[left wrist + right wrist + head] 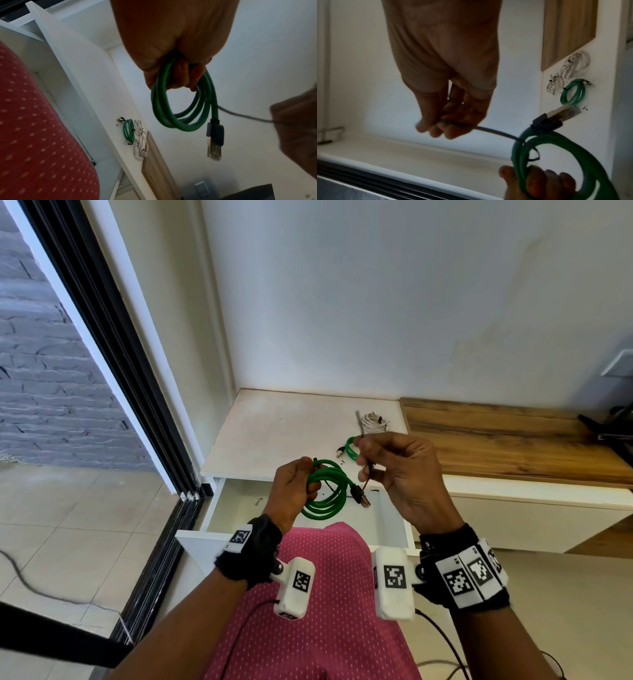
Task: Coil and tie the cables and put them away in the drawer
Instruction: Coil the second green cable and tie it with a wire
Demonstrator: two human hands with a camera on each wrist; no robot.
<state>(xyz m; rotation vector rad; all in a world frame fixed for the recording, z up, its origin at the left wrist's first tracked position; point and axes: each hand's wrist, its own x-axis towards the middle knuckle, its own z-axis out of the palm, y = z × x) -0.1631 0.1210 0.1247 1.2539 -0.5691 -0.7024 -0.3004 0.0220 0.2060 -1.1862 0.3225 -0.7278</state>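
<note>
Left hand grips a coiled green cable at the top of its loops, fingers curled round the strands; the plug hangs free below the coil. Right hand pinches the tail of a thin dark tie between thumb and fingertips, remaining fingers curled close. In the right wrist view the tie runs from those fingers to the coil and appears to loop round the strands, with slack showing, so I judge the loop not yet drawn tight. The coil is held in the air above the open drawer, between the person and the white cabinet top. On that top, near its right edge, lie a second green coil with a dark tie on it and two white bundles; whether the white ones are tied I cannot tell for certain. No cable is visible in the part of the drawer that shows. Status, by estimate: coiling mostly done, this tie in progress, and all stowing remains.
</note>
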